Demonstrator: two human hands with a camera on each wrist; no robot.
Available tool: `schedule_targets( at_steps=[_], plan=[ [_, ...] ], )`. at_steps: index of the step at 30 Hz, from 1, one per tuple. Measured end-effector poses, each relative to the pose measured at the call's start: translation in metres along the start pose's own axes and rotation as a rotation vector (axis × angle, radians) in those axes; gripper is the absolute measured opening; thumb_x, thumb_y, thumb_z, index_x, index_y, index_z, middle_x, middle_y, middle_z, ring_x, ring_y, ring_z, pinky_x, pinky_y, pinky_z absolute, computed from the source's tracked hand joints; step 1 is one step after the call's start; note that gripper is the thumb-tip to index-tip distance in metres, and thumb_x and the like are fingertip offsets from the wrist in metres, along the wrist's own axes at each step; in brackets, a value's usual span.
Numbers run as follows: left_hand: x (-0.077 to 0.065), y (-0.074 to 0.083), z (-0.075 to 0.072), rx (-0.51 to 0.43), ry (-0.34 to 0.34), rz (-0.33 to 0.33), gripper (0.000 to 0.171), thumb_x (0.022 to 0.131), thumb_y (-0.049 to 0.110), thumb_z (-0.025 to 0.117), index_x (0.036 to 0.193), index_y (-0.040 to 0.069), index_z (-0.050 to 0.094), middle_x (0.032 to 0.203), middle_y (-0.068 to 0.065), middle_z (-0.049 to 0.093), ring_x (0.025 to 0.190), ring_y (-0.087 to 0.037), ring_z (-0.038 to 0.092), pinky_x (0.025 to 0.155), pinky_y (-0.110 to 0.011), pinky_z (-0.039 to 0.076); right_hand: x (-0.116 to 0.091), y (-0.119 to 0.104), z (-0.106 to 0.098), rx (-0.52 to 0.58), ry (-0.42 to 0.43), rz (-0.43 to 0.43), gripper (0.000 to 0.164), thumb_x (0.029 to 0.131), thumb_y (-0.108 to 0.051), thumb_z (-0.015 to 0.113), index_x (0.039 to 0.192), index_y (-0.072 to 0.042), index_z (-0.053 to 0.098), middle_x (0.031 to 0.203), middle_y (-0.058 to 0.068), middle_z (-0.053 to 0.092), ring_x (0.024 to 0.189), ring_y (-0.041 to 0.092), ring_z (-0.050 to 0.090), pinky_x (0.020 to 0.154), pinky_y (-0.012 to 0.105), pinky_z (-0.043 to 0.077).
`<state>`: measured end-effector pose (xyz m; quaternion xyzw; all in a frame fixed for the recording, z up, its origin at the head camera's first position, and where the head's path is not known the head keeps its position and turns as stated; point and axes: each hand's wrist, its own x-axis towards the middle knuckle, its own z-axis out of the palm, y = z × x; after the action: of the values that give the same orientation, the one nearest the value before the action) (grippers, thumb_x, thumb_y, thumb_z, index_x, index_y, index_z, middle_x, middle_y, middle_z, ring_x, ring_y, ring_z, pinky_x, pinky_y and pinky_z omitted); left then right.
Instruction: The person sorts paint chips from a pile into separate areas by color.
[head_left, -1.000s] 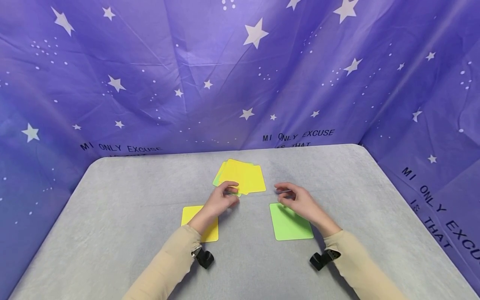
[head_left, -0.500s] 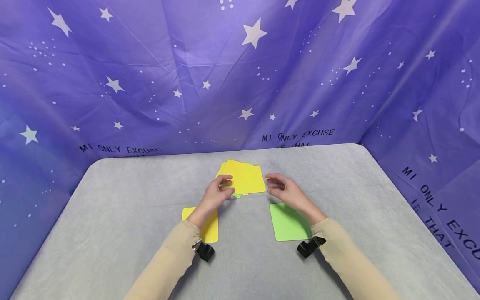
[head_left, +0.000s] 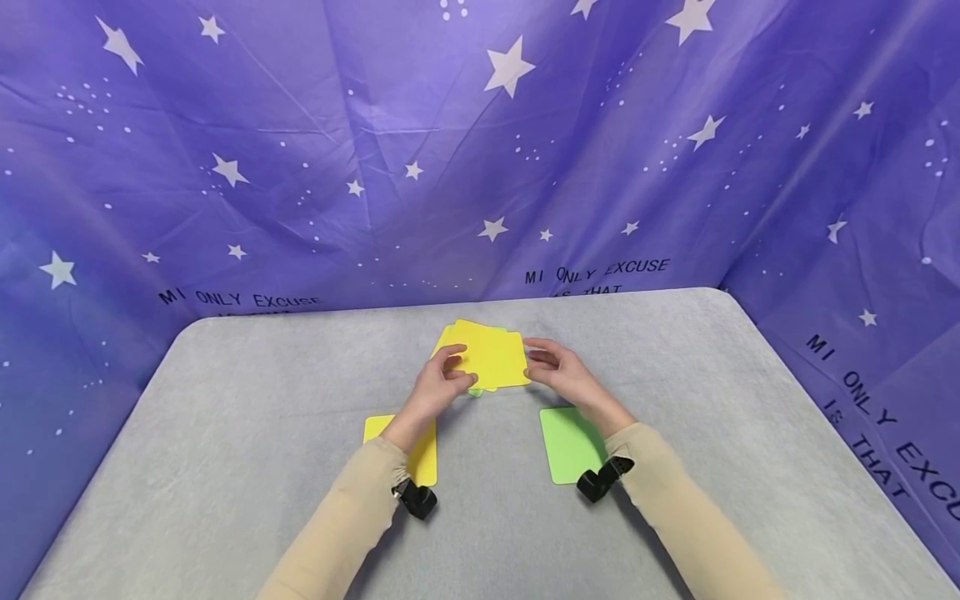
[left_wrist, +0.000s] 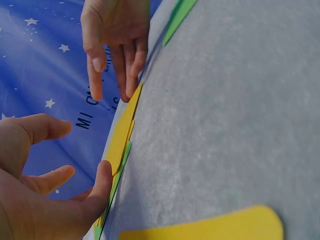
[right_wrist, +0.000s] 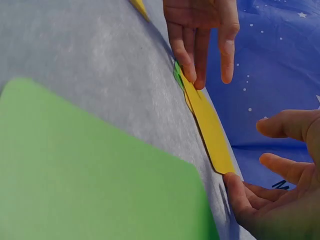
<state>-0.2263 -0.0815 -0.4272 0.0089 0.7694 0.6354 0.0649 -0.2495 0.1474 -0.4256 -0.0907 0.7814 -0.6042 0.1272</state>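
Note:
A loose pile of yellow and green cards [head_left: 487, 354] lies mid-table. My left hand [head_left: 459, 367] is at its left near corner, with the thumb [left_wrist: 102, 182] against the pile's edge [left_wrist: 121, 135] and the fingers spread above it. My right hand [head_left: 538, 362] is at the right edge, its straight fingertips [left_wrist: 127, 90] touching the top yellow card [right_wrist: 209, 127]. Neither hand grips a card. A single yellow card [head_left: 422, 454] lies near my left forearm, which hides part of it. A single green card [head_left: 566, 442] lies near my right forearm.
The grey felt table [head_left: 225, 433] has rounded far corners. A purple star-print cloth [head_left: 375, 167] closes off the back and both sides. A black wrist camera mount [head_left: 416, 500] hangs under each sleeve.
Both hands have moved away from me to the pile. The right hand went from above the green card to the pile's right edge, and the left hand shifted up onto the left corner.

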Motion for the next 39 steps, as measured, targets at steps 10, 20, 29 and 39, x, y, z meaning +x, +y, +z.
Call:
schedule_targets(
  at_steps=[10,20,29,39],
  plan=[
    [0.001,-0.002,-0.002,-0.206,-0.021,-0.09,0.059,0.086,0.0,0.063,0.141,0.001,0.042,0.138,-0.023,0.041,0.118,-0.034,0.051,0.093,-0.04,0.046,0.0,0.006,0.002,0.15,0.011,0.002,0.059,0.089,0.001,0.058,0.144,0.005,0.036,0.14,0.031,0.04,0.129,0.039,0.041,0.097,0.037,0.043],
    [-0.003,-0.003,-0.002,-0.316,-0.046,-0.131,0.06,0.087,-0.003,0.061,0.142,0.001,0.039,0.129,-0.023,0.044,0.096,-0.022,0.057,0.087,-0.035,0.048,-0.005,0.009,0.006,0.184,0.035,0.014,0.057,0.085,0.006,0.058,0.14,0.009,0.042,0.137,0.028,0.043,0.103,0.024,0.054,0.08,0.024,0.05],
    [-0.006,-0.007,-0.001,-0.316,-0.052,-0.099,0.054,0.082,-0.005,0.061,0.135,-0.001,0.048,0.109,-0.01,0.047,0.078,-0.014,0.05,0.069,-0.027,0.041,-0.011,0.008,0.007,0.117,0.053,0.011,0.055,0.086,0.005,0.057,0.14,0.006,0.044,0.135,0.027,0.043,0.1,0.023,0.054,0.076,0.022,0.048],
    [-0.01,-0.014,-0.005,-0.37,-0.106,-0.061,0.052,0.084,-0.009,0.058,0.134,-0.002,0.048,0.112,-0.013,0.043,0.094,-0.018,0.045,0.078,-0.026,0.045,-0.021,0.007,0.013,0.14,0.058,-0.001,0.053,0.085,0.006,0.059,0.137,0.007,0.047,0.123,0.022,0.046,0.109,0.027,0.046,0.08,0.019,0.046]
  ],
)
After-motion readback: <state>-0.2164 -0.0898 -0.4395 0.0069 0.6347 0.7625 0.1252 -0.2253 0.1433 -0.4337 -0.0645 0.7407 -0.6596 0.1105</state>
